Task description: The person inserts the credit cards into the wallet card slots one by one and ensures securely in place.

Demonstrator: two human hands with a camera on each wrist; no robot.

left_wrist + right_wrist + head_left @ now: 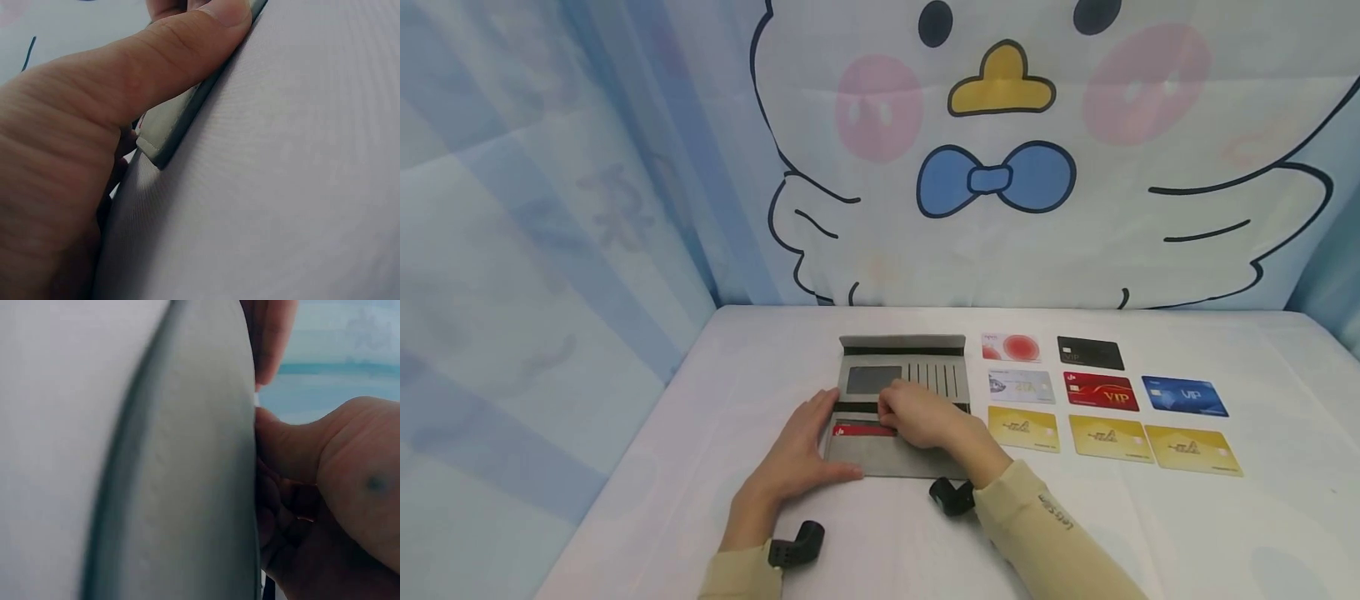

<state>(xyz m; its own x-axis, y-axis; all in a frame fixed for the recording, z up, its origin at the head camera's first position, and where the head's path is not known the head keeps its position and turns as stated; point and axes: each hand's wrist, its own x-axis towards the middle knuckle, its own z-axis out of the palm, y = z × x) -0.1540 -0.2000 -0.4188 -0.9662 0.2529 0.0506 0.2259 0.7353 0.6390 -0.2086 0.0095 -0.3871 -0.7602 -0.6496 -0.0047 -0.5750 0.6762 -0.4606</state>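
A grey wallet (910, 460) lies unfolded on the table, a row of slots and a dark window panel in its far half. From a pocket in its near half a strip of a red card (850, 430) shows. My right hand (928, 417) reaches across the wallet with curled fingers, pinching at the card's right end, which they hide. My left hand (805, 442) is spread over the wallet's left side, fingers along the left edge and thumb on the near edge. In the left wrist view the thumb (181, 50) rests along the wallet's stitched border (164, 128).
Right of the wallet, bank cards lie in rough rows: a white card with red circles (1011, 347), a black one (1090, 353), a silver one (1021, 387), a red VIP card (1101, 392), a blue one (1185, 396) and several gold cards (1111, 437). A printed curtain (1000, 258) stands behind.
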